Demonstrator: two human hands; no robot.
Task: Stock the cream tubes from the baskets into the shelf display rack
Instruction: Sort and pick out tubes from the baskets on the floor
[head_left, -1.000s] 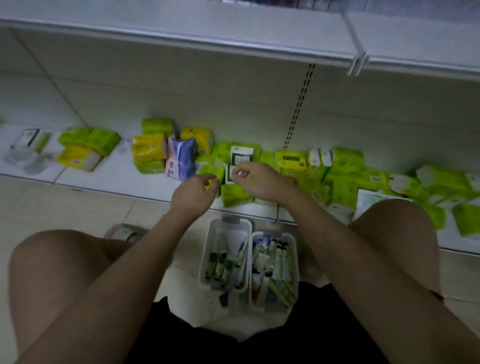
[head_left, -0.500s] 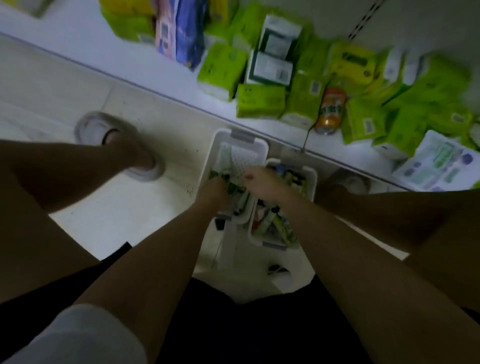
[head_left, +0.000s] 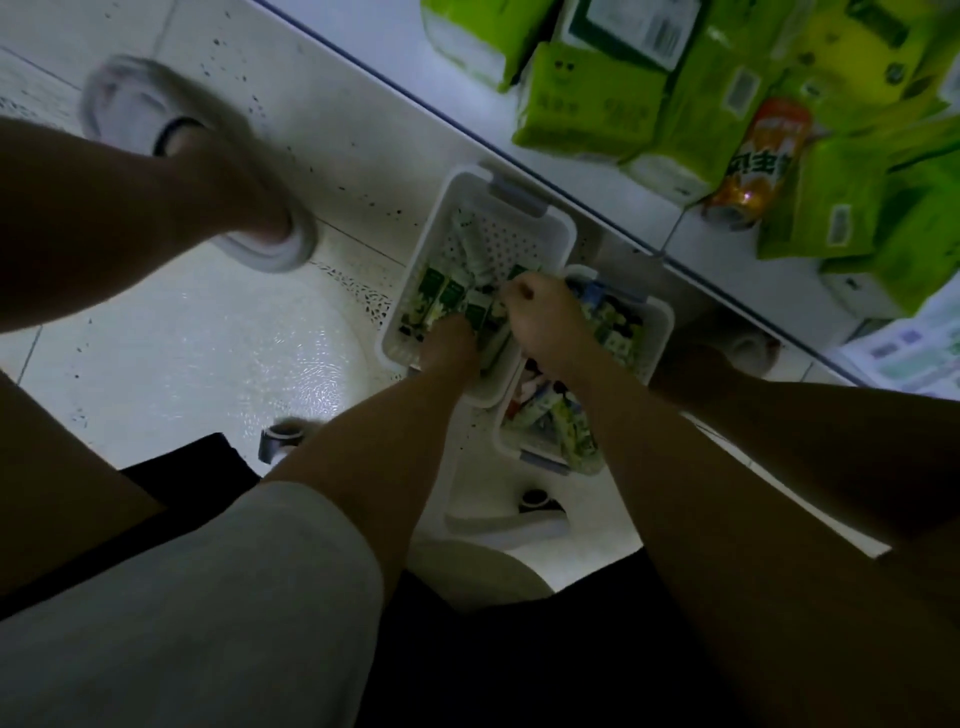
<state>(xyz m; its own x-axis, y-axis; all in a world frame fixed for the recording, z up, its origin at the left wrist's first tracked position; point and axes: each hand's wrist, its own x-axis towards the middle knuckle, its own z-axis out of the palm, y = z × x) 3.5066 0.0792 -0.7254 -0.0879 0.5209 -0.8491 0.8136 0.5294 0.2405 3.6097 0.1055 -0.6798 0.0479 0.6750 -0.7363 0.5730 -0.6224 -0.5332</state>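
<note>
White plastic baskets, two of them, sit side by side on the tiled floor (head_left: 208, 332) right in front of the bottom shelf (head_left: 613, 187). Left basket (head_left: 561, 234) has a row of green-and-white cream tubes (head_left: 441, 301) lying at the near end, far end mostly bare perforated bottom. Left hand (head_left: 449, 340) is down in among those tubes, but its fingers are hidden so can't tell if it's gripping anything. Right hand (head_left: 540, 312) is curled into a fist over the gap between the baskets, looks like it's pinching the top of a tube. Right basket (head_left: 660, 332) is a jumble of mixed tubes. Up on the shelf: green tissue packs (head_left: 587, 98) and an orange can (head_left: 758, 166) lying on its side. White slipper (head_left: 130, 98) on the left, pretty blurry.
</note>
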